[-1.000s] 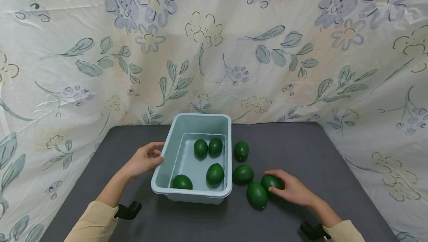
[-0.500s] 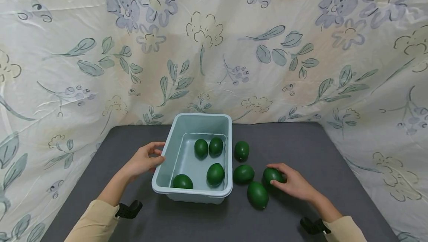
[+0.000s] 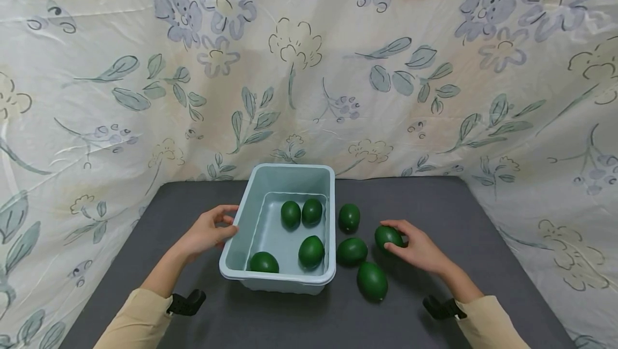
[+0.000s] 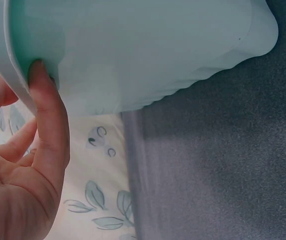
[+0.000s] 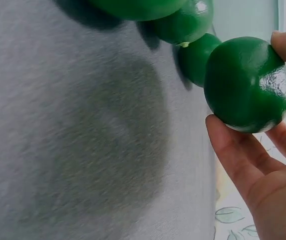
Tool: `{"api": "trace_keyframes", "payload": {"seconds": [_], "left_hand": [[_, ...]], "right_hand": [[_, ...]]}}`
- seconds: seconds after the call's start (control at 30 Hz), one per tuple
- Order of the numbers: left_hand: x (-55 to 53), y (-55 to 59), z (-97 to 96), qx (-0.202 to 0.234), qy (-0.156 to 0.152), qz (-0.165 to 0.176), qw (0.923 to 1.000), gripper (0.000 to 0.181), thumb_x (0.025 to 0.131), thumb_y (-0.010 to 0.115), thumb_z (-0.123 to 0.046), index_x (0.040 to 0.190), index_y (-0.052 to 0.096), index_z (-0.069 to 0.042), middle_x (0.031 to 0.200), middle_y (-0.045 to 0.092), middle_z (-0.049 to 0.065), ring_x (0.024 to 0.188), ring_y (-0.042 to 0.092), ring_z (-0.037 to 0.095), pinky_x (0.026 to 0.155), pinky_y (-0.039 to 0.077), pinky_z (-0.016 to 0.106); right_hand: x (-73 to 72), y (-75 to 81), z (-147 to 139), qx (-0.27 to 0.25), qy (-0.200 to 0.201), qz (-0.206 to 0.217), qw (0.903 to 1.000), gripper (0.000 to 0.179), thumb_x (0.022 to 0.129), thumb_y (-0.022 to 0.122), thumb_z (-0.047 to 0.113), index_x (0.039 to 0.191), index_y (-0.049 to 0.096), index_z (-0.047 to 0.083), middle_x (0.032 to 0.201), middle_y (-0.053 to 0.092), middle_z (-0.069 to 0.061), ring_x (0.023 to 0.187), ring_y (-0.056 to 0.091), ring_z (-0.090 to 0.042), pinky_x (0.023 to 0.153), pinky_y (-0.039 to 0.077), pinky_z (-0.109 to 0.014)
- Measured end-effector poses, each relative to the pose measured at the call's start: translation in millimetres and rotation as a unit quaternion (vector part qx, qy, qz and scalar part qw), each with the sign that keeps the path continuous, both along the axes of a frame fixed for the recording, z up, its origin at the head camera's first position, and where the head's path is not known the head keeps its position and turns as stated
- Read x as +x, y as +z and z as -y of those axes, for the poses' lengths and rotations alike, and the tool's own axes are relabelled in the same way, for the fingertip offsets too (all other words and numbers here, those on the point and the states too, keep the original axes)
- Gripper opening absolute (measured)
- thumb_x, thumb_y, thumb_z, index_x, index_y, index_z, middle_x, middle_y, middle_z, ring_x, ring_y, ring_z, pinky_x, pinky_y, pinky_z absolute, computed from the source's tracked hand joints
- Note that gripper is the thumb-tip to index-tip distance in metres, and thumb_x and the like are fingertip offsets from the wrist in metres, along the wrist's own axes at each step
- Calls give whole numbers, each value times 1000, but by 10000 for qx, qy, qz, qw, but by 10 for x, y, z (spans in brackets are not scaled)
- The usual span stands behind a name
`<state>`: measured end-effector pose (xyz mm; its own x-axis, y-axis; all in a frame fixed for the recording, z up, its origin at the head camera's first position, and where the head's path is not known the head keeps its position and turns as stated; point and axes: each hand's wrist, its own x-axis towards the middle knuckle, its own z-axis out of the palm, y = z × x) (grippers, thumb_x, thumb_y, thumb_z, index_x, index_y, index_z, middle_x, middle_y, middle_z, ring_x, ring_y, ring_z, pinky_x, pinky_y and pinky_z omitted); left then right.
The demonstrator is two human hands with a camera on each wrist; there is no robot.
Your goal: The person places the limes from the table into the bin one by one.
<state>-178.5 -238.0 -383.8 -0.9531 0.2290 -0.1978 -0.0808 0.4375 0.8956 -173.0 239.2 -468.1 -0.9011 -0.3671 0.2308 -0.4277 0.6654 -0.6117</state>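
Observation:
My right hand point(image 3: 419, 247) holds a smooth, egg-shaped green fruit point(image 3: 388, 237) between thumb and fingers. In the right wrist view this fruit point(image 5: 248, 85) is raised off the cloth, its shadow lying apart from it. At the left side of a pale blue plastic bin point(image 3: 277, 279), my left hand point(image 3: 206, 232) pinches the rim. The left wrist view has a fingertip point(image 4: 38, 70) against the outer wall just under that rim. Several like green fruits, one of them this fruit point(image 3: 310, 252), lie inside the bin.
Right of the bin, three more green fruits lie on the dark grey table point(image 3: 270, 322): a far one point(image 3: 349, 217), a middle one point(image 3: 352, 252) and a near one point(image 3: 372, 281). A flowered curtain point(image 3: 299, 91) hangs behind and at both sides.
My right hand has lifted the green fruit away from beside the near one and carried it up and slightly left. My left hand and the bin stay in place.

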Motion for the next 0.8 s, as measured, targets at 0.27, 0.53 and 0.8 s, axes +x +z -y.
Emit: {"api": "trace_keyframes", "payload": {"seconds": [0.27,0.53,0.8], "left_hand": [[-5,-11,1,-4,7,-17,10000,58,88,60,-13,139,34,-7,104,51,18,80,61,22,63,54,38],[1,-3,8,35,-37,-29,10000,58,89,60,-13,139,33,-6,104,51,18,81,60,22,64,54,38],[7,4,8,29,-77,-51,10000,57,89,60,-12,139,33,-6,104,50,18,82,60,22,65,54,38]], "right_hand": [[-114,76,76,-207,124,161,9996,48,86,65,29,129,50,16,116,54,-7,90,57,-15,68,50,-27],[-240,217,160,-234,235,172,9993,50,86,65,31,131,49,16,116,53,-7,93,57,-18,69,50,-28],[-362,391,272,-446,302,158,9984,51,86,66,25,132,48,13,117,51,-10,100,57,-29,67,52,-25]]}}
